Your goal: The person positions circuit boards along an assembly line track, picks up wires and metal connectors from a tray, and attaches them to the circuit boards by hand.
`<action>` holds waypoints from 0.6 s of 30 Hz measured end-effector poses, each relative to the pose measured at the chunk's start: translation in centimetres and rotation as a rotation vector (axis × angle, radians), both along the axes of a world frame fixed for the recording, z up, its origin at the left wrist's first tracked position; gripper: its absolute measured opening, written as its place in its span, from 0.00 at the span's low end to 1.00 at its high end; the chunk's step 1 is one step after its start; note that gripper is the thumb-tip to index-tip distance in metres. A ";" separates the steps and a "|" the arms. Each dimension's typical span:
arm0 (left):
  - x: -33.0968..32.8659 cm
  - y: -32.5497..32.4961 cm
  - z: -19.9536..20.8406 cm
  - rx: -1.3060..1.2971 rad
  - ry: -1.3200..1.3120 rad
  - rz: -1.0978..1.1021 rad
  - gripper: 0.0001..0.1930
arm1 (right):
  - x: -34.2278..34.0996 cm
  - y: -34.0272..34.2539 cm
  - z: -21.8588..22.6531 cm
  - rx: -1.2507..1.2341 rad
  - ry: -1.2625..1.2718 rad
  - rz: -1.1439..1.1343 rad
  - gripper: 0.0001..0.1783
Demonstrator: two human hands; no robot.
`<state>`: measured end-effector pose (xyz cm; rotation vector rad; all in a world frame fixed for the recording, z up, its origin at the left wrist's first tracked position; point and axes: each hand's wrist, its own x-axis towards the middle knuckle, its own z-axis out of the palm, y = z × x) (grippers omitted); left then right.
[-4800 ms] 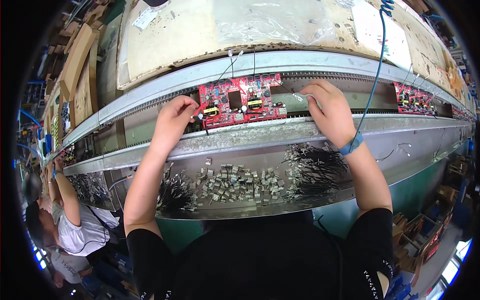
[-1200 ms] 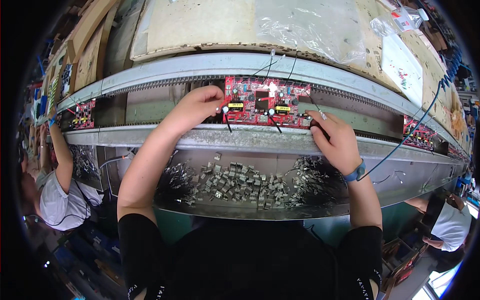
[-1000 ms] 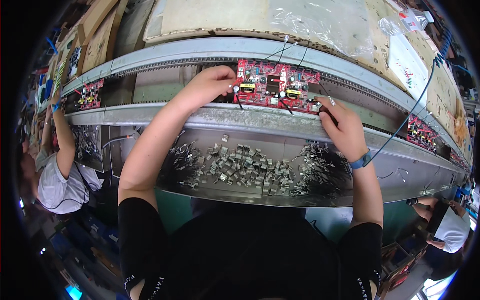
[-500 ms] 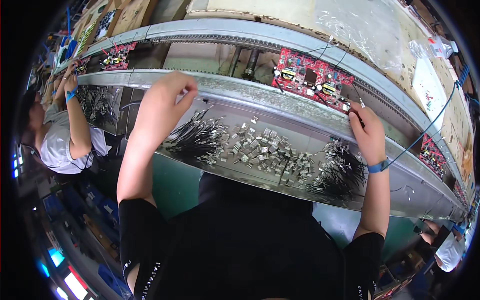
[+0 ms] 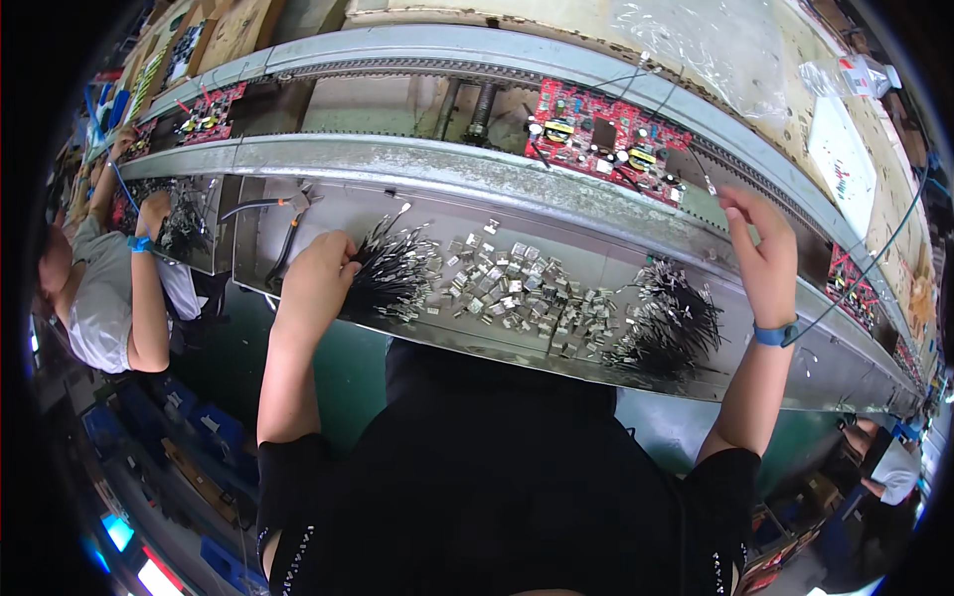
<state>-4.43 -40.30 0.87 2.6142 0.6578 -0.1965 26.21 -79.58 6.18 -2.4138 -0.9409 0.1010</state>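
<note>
My left hand (image 5: pixel 316 286) is down in the metal tray, its fingers bent and closing on the edge of a bundle of black wires (image 5: pixel 386 273) with silvery ends. Which strands it grips is partly hidden by the fingers. Up by the right end of a red circuit board (image 5: pixel 601 139), my right hand (image 5: pixel 763 246) has thumb and forefinger together at the metal tip of a black wire (image 5: pixel 704 174) that runs from the board. The board lies on the conveyor rails and carries yellow-and-black transformers and other parts.
Silvery metal connectors (image 5: pixel 517 288) lie heaped in mid-tray, with a second black wire bundle (image 5: pixel 676 323) to their right. Orange-handled cutters (image 5: pixel 288 223) rest at the tray's left. Another red board (image 5: pixel 211 114) sits farther left, near a co-worker's arm (image 5: pixel 147 298). A blue wrist strap with cord (image 5: pixel 775 333) circles my right wrist.
My left hand has come down from the rail into the tray at the black wires. My right hand has left the board's lower right corner for the wire tip. The whole view has shifted slightly.
</note>
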 end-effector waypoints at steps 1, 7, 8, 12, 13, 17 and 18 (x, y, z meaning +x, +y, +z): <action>-0.1 -0.1 0.4 0.005 -0.014 -0.003 0.11 | -0.2 -0.2 1.0 0.002 0.009 -0.008 0.13; -0.4 0.4 0.8 0.019 -0.034 -0.009 0.08 | -3.7 -1.7 5.1 -0.092 0.087 0.109 0.07; -0.2 0.4 1.0 0.028 -0.042 0.003 0.06 | -4.3 -2.2 4.9 -0.146 0.136 0.171 0.06; -0.9 0.7 1.1 0.041 -0.038 0.023 0.06 | -7.1 -4.0 1.7 -0.328 0.335 0.253 0.06; -1.1 0.8 1.0 0.050 -0.041 0.018 0.05 | -7.8 -4.4 0.8 -0.327 0.337 0.249 0.06; -1.1 0.6 1.0 0.072 -0.030 0.040 0.06 | -10.3 -4.6 -0.9 -0.443 0.335 0.233 0.08; -1.0 0.5 1.2 0.074 -0.033 0.043 0.06 | -10.8 -4.5 -1.1 -0.471 0.332 0.202 0.09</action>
